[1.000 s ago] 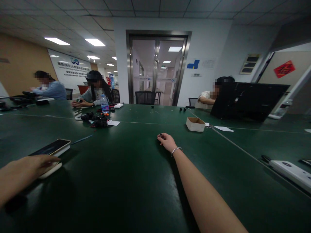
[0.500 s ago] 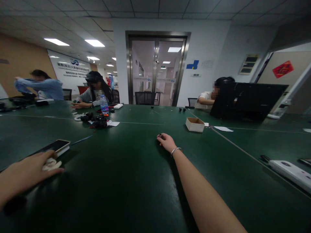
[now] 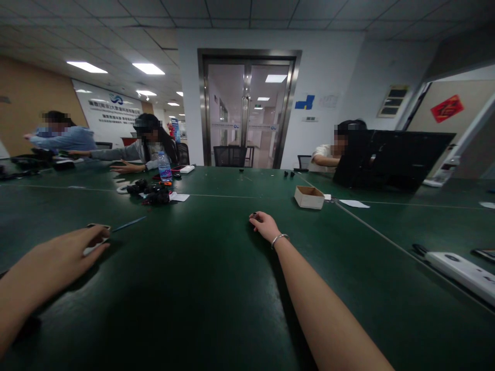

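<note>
My right hand point(image 3: 263, 225) rests on the green table point(image 3: 201, 268), its fingers pinched round a small dark cylindrical piece point(image 3: 254, 214). What kind of piece it is, I cannot make out. My left hand point(image 3: 64, 255) is over a phone point(image 3: 94, 225) at the left, hiding most of it. Its fingers are bent, and something white point(image 3: 95, 246) shows between them and the thumb. I cannot tell whether that is the phone's pale side or a crumpled white scrap. A thin blue-grey stick point(image 3: 129, 223) lies just past the left fingertips.
An open cardboard box point(image 3: 309, 198) stands beyond my right hand. Small black pieces point(image 3: 289, 174) lie farther back. A water bottle point(image 3: 164, 167) and black gear point(image 3: 152, 193) are at the left, a monitor point(image 3: 394, 159) and white power strip point(image 3: 462, 270) at the right. Several people sit around.
My left hand has moved forward and right over the phone. The crumpled white scrap seen in it before is no longer plain. My right hand has kept still.
</note>
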`<state>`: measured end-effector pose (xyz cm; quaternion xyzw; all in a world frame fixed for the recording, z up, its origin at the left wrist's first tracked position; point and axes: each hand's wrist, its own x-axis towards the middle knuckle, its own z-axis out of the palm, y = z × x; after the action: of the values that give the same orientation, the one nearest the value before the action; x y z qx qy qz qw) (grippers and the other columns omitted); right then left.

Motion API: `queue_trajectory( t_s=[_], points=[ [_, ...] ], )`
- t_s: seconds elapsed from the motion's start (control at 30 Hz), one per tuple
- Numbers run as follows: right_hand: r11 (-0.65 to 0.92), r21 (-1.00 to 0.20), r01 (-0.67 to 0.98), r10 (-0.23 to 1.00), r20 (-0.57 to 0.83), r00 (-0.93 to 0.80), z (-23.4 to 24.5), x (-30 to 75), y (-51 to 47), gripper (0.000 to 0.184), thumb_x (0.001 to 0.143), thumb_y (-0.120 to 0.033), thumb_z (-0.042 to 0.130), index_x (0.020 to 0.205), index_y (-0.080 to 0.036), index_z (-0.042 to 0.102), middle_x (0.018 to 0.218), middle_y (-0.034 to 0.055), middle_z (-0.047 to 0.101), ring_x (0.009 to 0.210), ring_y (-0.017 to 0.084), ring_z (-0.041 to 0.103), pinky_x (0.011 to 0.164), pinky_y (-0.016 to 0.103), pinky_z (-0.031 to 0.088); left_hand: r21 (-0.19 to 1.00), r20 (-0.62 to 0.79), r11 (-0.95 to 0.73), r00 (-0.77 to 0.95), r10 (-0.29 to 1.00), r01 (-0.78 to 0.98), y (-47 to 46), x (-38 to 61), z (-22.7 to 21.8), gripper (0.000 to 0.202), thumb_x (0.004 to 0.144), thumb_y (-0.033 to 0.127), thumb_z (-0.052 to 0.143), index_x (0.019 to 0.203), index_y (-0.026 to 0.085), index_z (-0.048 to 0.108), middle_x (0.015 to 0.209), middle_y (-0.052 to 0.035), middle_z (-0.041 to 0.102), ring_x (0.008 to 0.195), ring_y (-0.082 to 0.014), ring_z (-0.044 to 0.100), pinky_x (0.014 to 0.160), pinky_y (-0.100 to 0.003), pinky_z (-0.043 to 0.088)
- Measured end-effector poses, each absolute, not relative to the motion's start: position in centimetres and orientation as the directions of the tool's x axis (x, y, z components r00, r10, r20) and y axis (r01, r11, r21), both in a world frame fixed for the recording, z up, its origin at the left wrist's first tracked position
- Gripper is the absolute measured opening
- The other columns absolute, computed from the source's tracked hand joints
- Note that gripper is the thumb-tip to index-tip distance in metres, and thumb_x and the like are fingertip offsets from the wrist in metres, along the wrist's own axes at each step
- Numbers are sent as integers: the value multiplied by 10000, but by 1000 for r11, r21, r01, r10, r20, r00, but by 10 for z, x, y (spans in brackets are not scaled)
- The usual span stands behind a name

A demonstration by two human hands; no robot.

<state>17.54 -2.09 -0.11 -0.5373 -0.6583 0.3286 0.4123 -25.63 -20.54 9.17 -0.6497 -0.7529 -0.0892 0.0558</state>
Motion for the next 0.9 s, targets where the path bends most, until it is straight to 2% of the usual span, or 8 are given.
queue_trajectory(
  t_s=[0.1, 0.2, 0.4, 0.53, 0.63, 0.7, 0.8, 0.9],
  points=[
    [194, -882, 428, 981, 180, -74, 1, 175, -23, 127, 796, -188, 584, 915, -156, 614, 859, 24, 635, 486, 37, 528, 498, 168, 453, 20, 144, 63, -65, 987, 998, -201, -206, 119, 416, 834, 449, 339, 1051, 180, 571, 1043, -72, 626, 911, -256, 580, 784, -368, 424],
    [181, -896, 404, 983, 166, -73, 1, 175, -22, 142, 778, -170, 600, 918, -148, 610, 847, 28, 634, 487, 38, 521, 485, 168, 456, 6, 163, -128, 125, 979, 992, -183, -157, 134, 364, 856, 412, 335, 1032, 197, 571, 1027, -66, 621, 900, -240, 573, 768, -358, 418],
    [183, -924, 335, 983, 166, -78, -9, 177, -12, 370, 661, -60, 648, 1013, -147, 577, 939, 50, 640, 620, 78, 584, 500, 174, 487, 59, 115, -439, 431, 895, 897, -109, -67, 117, 265, 806, 354, 462, 968, 211, 614, 936, -59, 642, 842, -197, 582, 708, -284, 418],
    [163, -889, 428, 985, 175, -12, -8, 176, -13, 450, 623, 6, 605, 1047, -141, 570, 957, 51, 643, 562, 62, 566, 499, 176, 468, 214, 188, -509, 476, 859, 834, -59, -12, 89, 276, 782, 302, 512, 1042, 246, 588, 983, -40, 640, 881, -198, 585, 724, -283, 438],
    [138, -830, 540, 987, 163, -2, -3, 176, -17, 282, 643, -21, 606, 905, -124, 617, 748, 25, 649, 508, 71, 547, 486, 180, 432, 376, 313, -523, 426, 849, 765, -35, 18, 67, 366, 779, 291, 533, 1142, 248, 540, 1078, -57, 612, 938, -196, 577, 761, -281, 454],
    [153, -808, 569, 985, 174, -17, -1, 175, -19, 183, 656, -68, 629, 828, -129, 624, 644, 5, 623, 491, 80, 538, 468, 180, 410, 452, 345, -531, 408, 845, 716, -28, 29, 53, 341, 771, 280, 555, 1110, 240, 567, 1085, -67, 606, 933, -197, 580, 773, -286, 462],
    [218, -816, 535, 968, 252, -11, -2, 174, -20, 151, 668, -124, 644, 816, -142, 617, 720, 9, 640, 489, 71, 530, 463, 185, 413, 569, 380, -539, 383, 842, 621, -23, 33, 33, 210, 769, 258, 568, 966, 219, 629, 1015, -68, 625, 862, -187, 595, 762, -291, 473],
    [280, -839, 467, 952, 304, -26, -5, 171, -19, 188, 676, -146, 637, 863, -151, 621, 810, 16, 650, 509, 66, 539, 476, 190, 435, 762, 381, -472, 282, 880, 442, -20, 26, 13, 179, 776, 239, 562, 938, 188, 622, 956, -65, 636, 804, -168, 603, 735, -289, 487]
  ],
)
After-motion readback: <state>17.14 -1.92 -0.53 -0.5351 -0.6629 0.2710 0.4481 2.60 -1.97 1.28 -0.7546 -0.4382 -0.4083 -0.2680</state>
